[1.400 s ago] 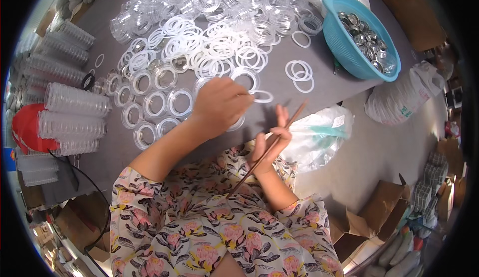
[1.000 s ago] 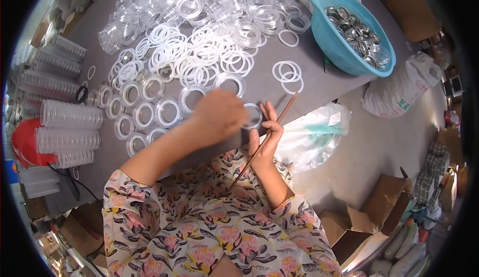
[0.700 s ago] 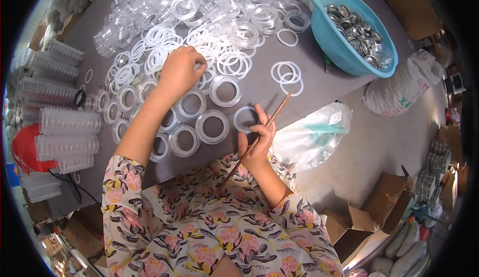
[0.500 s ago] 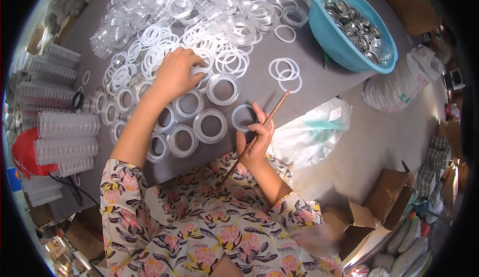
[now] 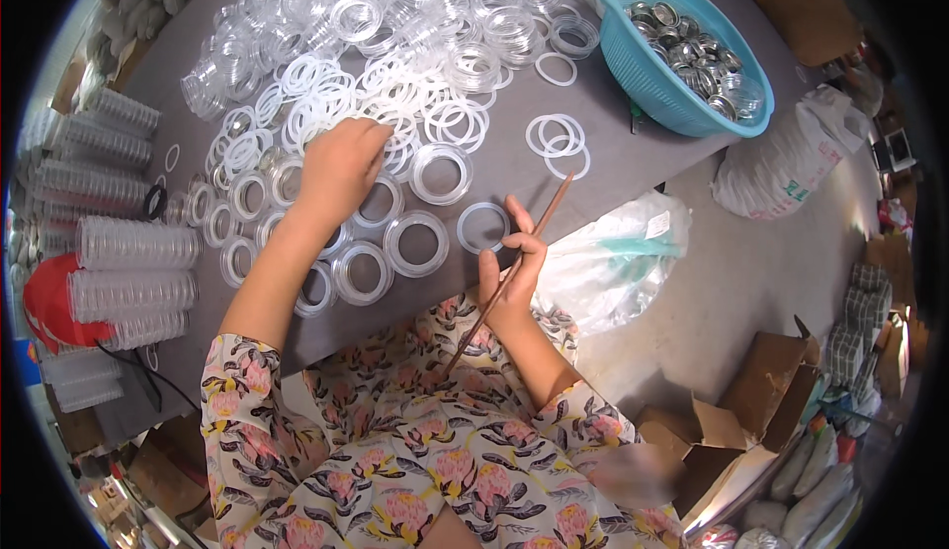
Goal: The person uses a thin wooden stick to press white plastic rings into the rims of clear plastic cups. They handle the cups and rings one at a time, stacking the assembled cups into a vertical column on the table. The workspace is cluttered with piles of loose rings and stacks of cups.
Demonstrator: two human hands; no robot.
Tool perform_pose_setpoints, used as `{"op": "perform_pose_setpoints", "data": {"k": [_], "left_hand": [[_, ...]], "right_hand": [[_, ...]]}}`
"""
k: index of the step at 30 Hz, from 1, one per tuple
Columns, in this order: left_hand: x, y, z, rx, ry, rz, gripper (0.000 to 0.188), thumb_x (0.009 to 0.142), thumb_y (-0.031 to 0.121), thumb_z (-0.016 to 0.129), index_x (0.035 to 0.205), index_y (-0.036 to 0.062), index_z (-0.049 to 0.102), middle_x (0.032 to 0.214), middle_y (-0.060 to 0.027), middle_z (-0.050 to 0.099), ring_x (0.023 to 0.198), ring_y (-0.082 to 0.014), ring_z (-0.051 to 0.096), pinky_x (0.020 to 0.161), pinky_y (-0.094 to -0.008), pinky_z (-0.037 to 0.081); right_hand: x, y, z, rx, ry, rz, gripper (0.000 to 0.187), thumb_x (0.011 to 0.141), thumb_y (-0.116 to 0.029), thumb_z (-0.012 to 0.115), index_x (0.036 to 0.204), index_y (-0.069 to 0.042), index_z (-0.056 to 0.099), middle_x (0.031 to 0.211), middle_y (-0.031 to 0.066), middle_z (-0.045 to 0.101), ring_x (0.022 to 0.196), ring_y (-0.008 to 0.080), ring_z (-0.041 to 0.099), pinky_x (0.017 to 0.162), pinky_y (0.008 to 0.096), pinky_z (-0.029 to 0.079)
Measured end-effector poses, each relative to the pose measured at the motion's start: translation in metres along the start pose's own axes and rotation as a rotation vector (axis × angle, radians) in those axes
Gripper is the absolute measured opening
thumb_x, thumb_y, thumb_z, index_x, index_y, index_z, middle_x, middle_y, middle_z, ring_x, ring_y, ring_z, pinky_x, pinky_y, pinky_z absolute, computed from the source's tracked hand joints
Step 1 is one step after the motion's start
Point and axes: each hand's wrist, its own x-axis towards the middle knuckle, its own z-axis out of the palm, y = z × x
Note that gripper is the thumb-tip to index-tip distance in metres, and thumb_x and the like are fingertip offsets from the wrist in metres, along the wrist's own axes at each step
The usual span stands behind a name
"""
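My left hand is over the near edge of a heap of thin white plastic rings, just behind rows of clear jar rims. Its fingers are curled in, and whatever they may hold is hidden beneath. A thin brown stick slants through the fingers of my right hand, its upper end pointing away from me. One loose white ring lies flat beside my right fingers. Farther right, several white rings overlap on the grey tabletop.
Clear plastic pieces are heaped at the back. A blue basket of silvery metal rings stands at the far right. Stacked clear plastic pieces and a red object line the left. Cardboard boxes sit on the floor at right.
My left hand has drawn back slightly toward me, and its fingers are more curled. My right hand keeps the stick in nearly the same place.
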Motion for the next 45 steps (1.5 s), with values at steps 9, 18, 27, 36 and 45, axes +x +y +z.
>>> {"op": "perform_pose_setpoints", "data": {"k": [9, 18, 27, 36, 45], "left_hand": [[0.055, 0.009, 0.01, -0.487, -0.113, -0.28, 0.015, 0.08, 0.008, 0.055, 0.095, 0.0035, 0.055, 0.087, -0.0057, 0.061, 0.07, -0.0156, 0.056, 0.061, -0.0274, 0.043], [0.093, 0.013, 0.063, -0.282, -0.329, -0.078, 0.014, 0.079, 0.009, 0.051, 0.093, 0.0061, 0.05, 0.086, -0.011, 0.058, 0.075, -0.0315, 0.056, 0.066, -0.0402, 0.044], [0.047, 0.046, -0.025, -1.572, -0.001, -0.896, 0.016, 0.085, 0.012, 0.052, 0.099, 0.0036, 0.049, 0.09, -0.0078, 0.059, 0.073, -0.0128, 0.057, 0.056, -0.025, 0.04], [-0.129, 0.079, -0.074, -2.178, -0.007, -1.331, 0.024, 0.087, 0.009, 0.047, 0.109, 0.002, 0.048, 0.104, -0.0103, 0.057, 0.092, -0.0183, 0.059, 0.078, -0.0312, 0.05], [-0.247, 0.074, -0.107, -1.355, 0.645, -1.35, 0.011, 0.086, 0.013, 0.05, 0.093, 0.0048, 0.051, 0.085, -0.0029, 0.057, 0.065, -0.0083, 0.051, 0.056, -0.0219, 0.041]], "right_hand": [[-0.001, 0.001, -0.002, -0.045, -0.042, -0.012, 0.029, 0.072, -0.002, 0.06, 0.091, -0.006, 0.037, 0.119, 0.025, 0.048, 0.108, 0.0364, 0.047, 0.094, 0.0431, 0.029], [0.002, -0.004, -0.003, -0.126, -0.04, -0.053, 0.033, 0.067, 0.0, 0.063, 0.09, -0.006, 0.04, 0.116, 0.0232, 0.051, 0.102, 0.0364, 0.051, 0.091, 0.043, 0.033], [0.008, -0.014, -0.003, 0.057, 0.029, -0.079, 0.042, 0.07, 0.0, 0.066, 0.095, -0.006, 0.032, 0.124, 0.029, 0.04, 0.115, 0.0411, 0.042, 0.097, 0.044, 0.031], [-0.011, -0.069, 0.026, 0.274, -0.561, -0.029, 0.034, 0.06, -0.012, 0.079, 0.078, -0.002, 0.053, 0.126, 0.0297, 0.039, 0.112, 0.0434, 0.045, 0.092, 0.0428, 0.039], [-0.082, -0.089, 0.077, 0.215, -0.833, -0.018, 0.048, 0.061, -0.014, 0.079, 0.09, -0.005, 0.041, 0.125, 0.0284, 0.038, 0.111, 0.0415, 0.045, 0.088, 0.0395, 0.041]]}}
